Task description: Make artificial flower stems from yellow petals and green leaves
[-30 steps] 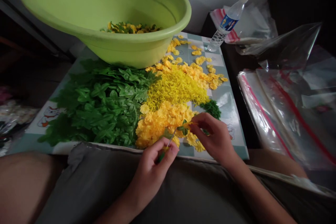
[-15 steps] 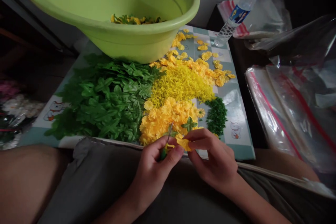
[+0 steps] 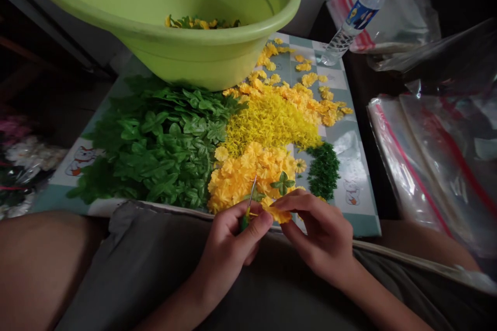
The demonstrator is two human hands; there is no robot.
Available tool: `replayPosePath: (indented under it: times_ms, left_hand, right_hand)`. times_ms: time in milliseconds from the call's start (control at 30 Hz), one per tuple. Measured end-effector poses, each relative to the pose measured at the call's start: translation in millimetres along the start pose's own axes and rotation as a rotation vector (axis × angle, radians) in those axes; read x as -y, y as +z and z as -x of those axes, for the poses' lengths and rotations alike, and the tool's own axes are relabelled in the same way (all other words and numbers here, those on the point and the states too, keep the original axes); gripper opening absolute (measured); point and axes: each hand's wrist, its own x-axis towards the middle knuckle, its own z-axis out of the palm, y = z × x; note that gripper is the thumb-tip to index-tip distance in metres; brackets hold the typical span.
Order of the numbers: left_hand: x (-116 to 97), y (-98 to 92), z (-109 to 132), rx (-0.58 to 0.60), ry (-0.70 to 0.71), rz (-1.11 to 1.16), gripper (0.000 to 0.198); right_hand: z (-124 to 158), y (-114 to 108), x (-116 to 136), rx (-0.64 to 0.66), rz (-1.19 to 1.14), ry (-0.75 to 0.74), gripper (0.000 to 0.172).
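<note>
1. Leftmost, a heap of green leaves (image 3: 163,150) lies on a checkered board (image 3: 351,222), beneath a tilted lime-green basin (image 3: 155,10) holding a few leaves and yellow flowers.
2. The left hand (image 3: 229,253) sits just off the board's near edge, curled nearly closed around the green base of a thin pin (image 3: 247,212), whose tip points up and away.
3. Between the hands, a ruffled yellow flower (image 3: 277,214) sits just beside the pin, its petals crumpled and bunched together.
4. The right hand (image 3: 320,235) comes in from the lower right, with its fingers curved and its thumb and forefinger pinching the flower.
5. Just past the hands, a mound of loose yellow blossoms (image 3: 244,176) and a patch of dark green sprigs (image 3: 323,170) lie on the board.
6. Farthest right, a plastic water bottle (image 3: 359,13) stands beyond the board, and clear plastic bags (image 3: 419,165) with red stripes lie nearby.
</note>
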Motion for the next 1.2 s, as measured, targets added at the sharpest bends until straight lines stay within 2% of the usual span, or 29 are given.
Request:
replayPosePath:
  times_ms: [133, 300, 500, 700, 1033, 1200]
  left_hand:
    - [-2.4, 0.3, 0.6, 0.048, -0.005, 0.068, 0.025]
    - [-2.5, -2.0, -0.1, 0.076, -0.033, 0.113, 0.018]
    - [-3.3, -2.6, -0.6, 0.068, -0.045, 0.109, 0.018]
    - [-5.0, -3.2, -1.3, 0.083, -0.074, 0.121, 0.011]
    - [-2.0, -2.7, -0.8, 0.041, -0.025, -0.063, 0.025]
    - [-0.1, -4.5, -2.1, 0.035, -0.014, -0.070, 0.026]
  right_hand:
    - [1.4, -0.2, -1.0, -0.005, 0.021, 0.044, 0.029]
    - [-1.6, -0.9, -1.0, 0.048, -0.011, 0.103, 0.031]
    - [-6.0, -1.3, 0.3, 0.114, -0.018, 0.104, 0.025]
    - [-5.9, -1.2, -0.5, 0.152, -0.117, 0.165, 0.022]
    - [-6.5, -1.7, 1.9, 0.171, 0.108, 0.087, 0.021]
    - [-5.1, -1.9, 1.1, 0.192, 0.164, 0.051, 0.023]
